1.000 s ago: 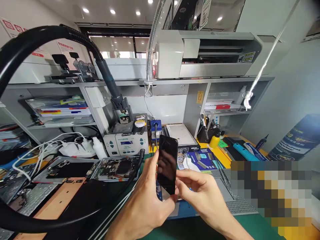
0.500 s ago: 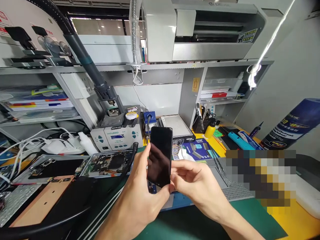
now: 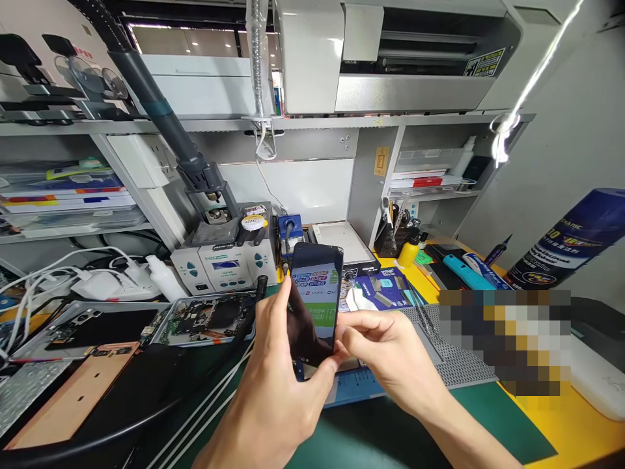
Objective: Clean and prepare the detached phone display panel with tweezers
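Note:
A black smartphone (image 3: 315,306) stands upright and slightly tilted in front of me, its screen facing me. Coloured bands and lettering show on the upper half of the glass, looking like a reflection. My left hand (image 3: 280,368) wraps the phone from the left, fingers along its left edge and thumb at the lower right corner. At the lower right edge, my right hand (image 3: 385,348) touches the phone with thumb and curled fingers drawn together. Anything small between those right fingertips is hidden. Under the phone lies a blue mat (image 3: 354,385), partly covered by my hands.
A grey hot-air station (image 3: 229,264) stands behind on the left, with a black hose (image 3: 247,326) running forward. Beside it lies a tray with circuit boards (image 3: 209,319). A yellow bottle (image 3: 409,253), tweezers (image 3: 424,309) and a blue spray can (image 3: 566,241) are to the right.
The phone has tipped slightly, and its formerly dark screen now shows coloured bands and lettering. Both hands keep about the same hold. The whole view has shifted a little.

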